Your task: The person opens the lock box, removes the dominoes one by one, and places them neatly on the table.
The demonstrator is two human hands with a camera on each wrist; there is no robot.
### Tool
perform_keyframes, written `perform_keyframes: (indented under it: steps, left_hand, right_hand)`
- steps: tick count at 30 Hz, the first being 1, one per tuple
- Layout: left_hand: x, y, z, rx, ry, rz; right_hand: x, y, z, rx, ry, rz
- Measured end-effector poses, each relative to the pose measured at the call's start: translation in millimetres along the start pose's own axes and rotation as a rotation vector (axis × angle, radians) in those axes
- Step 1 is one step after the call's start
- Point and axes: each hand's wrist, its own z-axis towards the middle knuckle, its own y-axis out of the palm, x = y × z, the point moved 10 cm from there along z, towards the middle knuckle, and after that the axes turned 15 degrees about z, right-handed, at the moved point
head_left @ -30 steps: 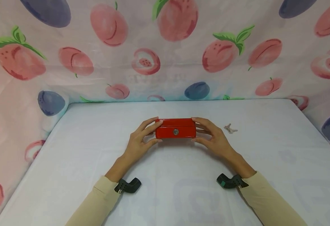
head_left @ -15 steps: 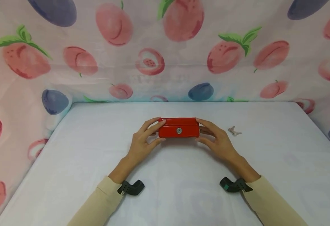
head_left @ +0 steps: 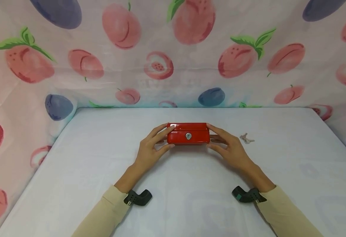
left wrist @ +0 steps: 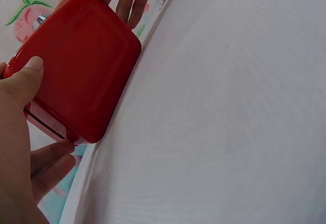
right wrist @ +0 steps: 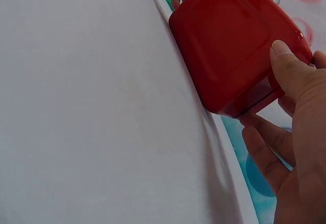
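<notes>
A small red metal cash box (head_left: 188, 137) with a round silver key lock (head_left: 188, 136) is held between both hands above the white table. My left hand (head_left: 149, 148) grips its left end, thumb at the near lower edge and fingers at the top and side. On the right end, my right hand (head_left: 231, 148) holds it in the same way. Both wrist views show the broad, smooth underside of the box (left wrist: 86, 61), tilted, with a thumb pressed on it. The lid is closed.
A pair of small silver keys (head_left: 246, 138) lies on the white cloth-covered table (head_left: 178, 210), right of the right hand. A fruit-printed curtain (head_left: 190, 59) hangs behind the table and along its sides. Each wrist wears a black camera mount (head_left: 138, 197).
The head view has shifted a little, so everything appears slightly farther right. Both hands keep their hold on the cash box, and the keys stay in place.
</notes>
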Motion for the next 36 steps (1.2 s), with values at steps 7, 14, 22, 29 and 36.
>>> perform_keyframes:
  steps: [7, 14, 22, 29, 36]
  left_hand:
    - [-4.2, 2.9, -0.1, -0.014, -0.037, -0.003]
    - [-4.2, 2.1, 0.7, -0.014, -0.041, -0.009]
    - [-1.6, 0.2, 1.5, -0.011, -0.032, -0.015]
    - [-1.5, 0.3, 1.2, -0.012, -0.023, -0.023]
    - [-2.8, 1.7, 0.8, -0.02, -0.022, -0.026]
  right_hand:
    - [-3, -6, 1.5, -0.018, 0.011, -0.028]
    - [-12, -28, 3.7, 0.027, -0.069, -0.068]
    - [-6, -69, -5.8, 0.149, -0.112, -0.182]
    - [34, -102, -19.8, 0.209, -0.074, -0.244]
    - [52, -124, -32.1, 0.256, 0.035, -0.282]
